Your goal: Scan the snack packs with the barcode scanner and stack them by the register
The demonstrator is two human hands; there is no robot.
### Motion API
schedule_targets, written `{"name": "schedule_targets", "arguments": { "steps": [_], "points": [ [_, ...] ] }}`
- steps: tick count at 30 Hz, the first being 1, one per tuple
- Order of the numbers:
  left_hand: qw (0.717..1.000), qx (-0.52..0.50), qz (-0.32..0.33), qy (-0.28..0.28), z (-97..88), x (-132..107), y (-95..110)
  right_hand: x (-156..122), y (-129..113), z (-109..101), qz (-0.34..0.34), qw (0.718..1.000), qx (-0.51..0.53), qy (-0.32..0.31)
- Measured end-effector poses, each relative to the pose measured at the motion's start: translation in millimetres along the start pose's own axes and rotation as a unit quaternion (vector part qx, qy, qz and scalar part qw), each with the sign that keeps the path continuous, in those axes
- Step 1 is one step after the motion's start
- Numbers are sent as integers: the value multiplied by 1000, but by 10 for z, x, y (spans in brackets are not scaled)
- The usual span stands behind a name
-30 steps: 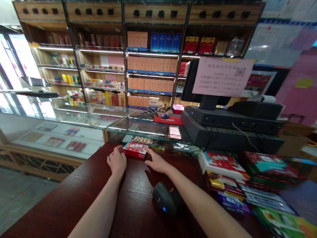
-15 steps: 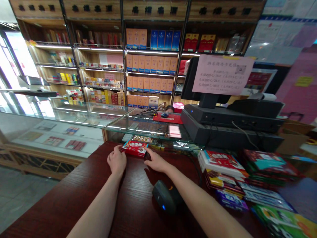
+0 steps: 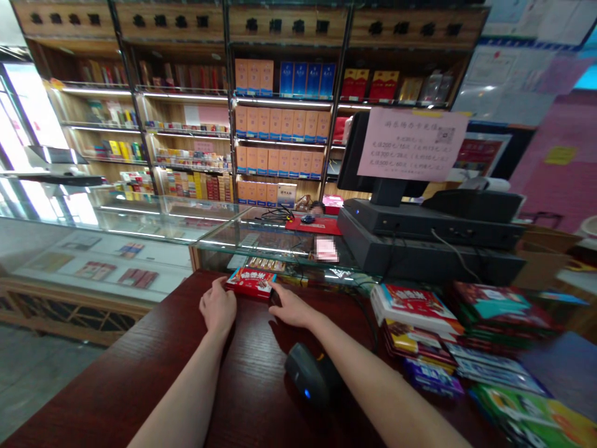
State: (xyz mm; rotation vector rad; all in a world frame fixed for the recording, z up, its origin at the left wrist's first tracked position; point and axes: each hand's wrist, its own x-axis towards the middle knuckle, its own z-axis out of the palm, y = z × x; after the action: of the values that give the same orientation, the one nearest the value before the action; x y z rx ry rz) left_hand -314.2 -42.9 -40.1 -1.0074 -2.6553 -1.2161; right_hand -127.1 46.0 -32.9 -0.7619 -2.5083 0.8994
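A flat red snack box with white lettering lies at the far edge of the dark wooden counter, close to the glass case. My left hand is curled against its left end, with the fingertips partly hidden. At the opposite end, my right hand presses its index finger and thumb side to the box, so it sits between both hands. Below my right hand, a black barcode scanner with a lit blue light rests on the wood.
Stacked snack boxes and packets fill the counter's right side. Behind them stands a black cash-register terminal bearing a pink sign. A glass display case borders the counter's far edge, and stocked shelves line the wall.
The view has shifted slightly, so most things appear a little farther left. Both hands stay at the ends of the red box, with no clear movement of their own.
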Motion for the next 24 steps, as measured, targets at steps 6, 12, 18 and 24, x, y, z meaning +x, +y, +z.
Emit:
{"name": "schedule_targets", "arguments": {
  "steps": [6,12,18,24],
  "points": [
    [1000,10,-4,-6,-11,-2,13,10,1,8,-8,1000,0,0],
    [1000,1,2,-14,4,11,-9,-20,-24,2,-4,1000,-12,-3],
    [1000,-2,9,-10,23,10,-23,-31,-44,-10,-8,1000,-15,-11],
    [1000,7,7,-15,13,13,-22,-70,-77,-108,7,1000,13,-7]
  ]
}}
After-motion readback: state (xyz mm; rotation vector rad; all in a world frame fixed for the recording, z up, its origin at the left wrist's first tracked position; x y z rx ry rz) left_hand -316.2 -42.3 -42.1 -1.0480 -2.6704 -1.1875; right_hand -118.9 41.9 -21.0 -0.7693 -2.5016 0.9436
